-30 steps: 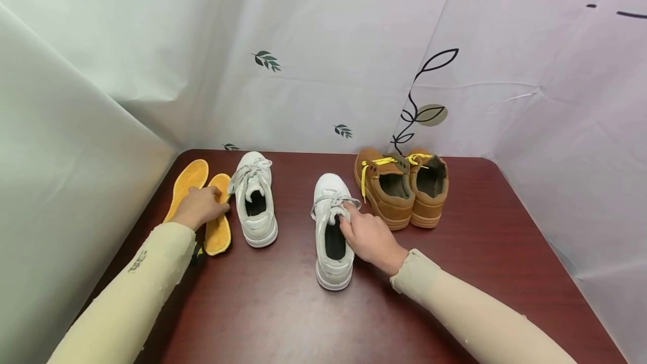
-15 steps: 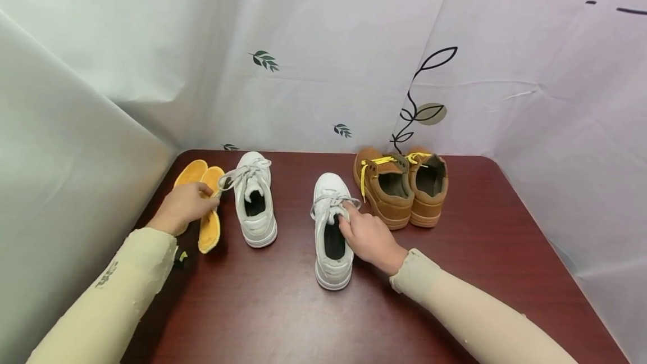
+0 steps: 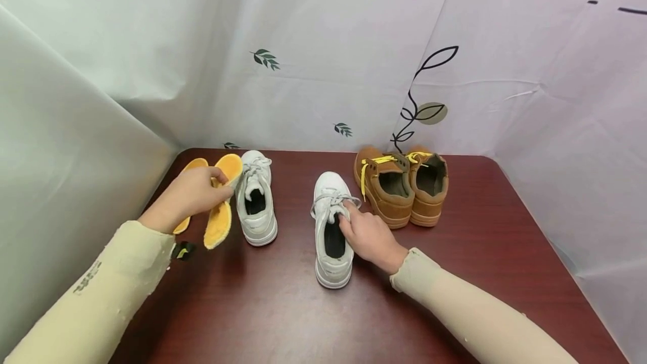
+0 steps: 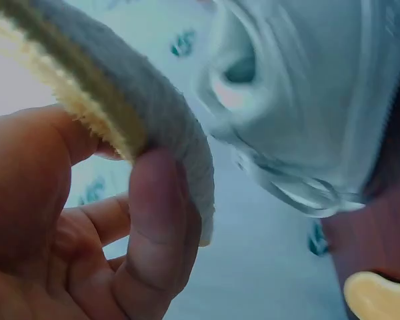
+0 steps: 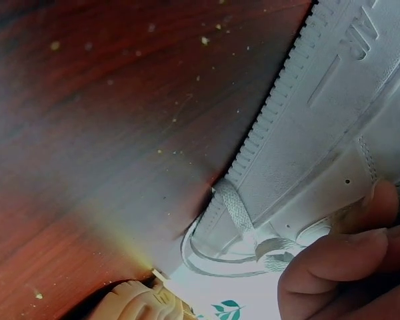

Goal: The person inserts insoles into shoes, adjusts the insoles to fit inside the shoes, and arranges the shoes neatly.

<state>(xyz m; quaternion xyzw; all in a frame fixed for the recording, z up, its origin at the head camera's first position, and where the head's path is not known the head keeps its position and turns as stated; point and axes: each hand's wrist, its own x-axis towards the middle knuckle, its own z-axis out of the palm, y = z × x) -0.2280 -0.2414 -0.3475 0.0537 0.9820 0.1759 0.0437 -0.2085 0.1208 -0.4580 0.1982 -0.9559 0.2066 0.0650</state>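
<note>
My left hand (image 3: 194, 192) pinches a yellow fuzzy insole (image 3: 219, 226) by its middle, fingers and thumb on its edges. The insole is raised and bent, and in the left wrist view its grey underside (image 4: 167, 113) shows. A second yellow insole (image 3: 196, 163) lies at the table's left, partly hidden behind that hand. My right hand (image 3: 373, 239) grips the near white sneaker (image 3: 333, 272) at the side of its opening, by the tongue and laces. Another white sneaker (image 3: 259, 228) stands just right of the raised insole.
Brown shoes (image 3: 394, 205) with yellow laces stand together at the back right. A small dark item with a yellow-green mark (image 3: 183, 250) lies near the left sleeve. The dark red table (image 3: 283, 319) meets white patterned curtains (image 3: 313, 72) at the back and sides.
My left hand has lifted the insole off the table, drawn it leftward, then swung it back right and up beside the far-left sneaker. The right hand keeps its hold on its sneaker.
</note>
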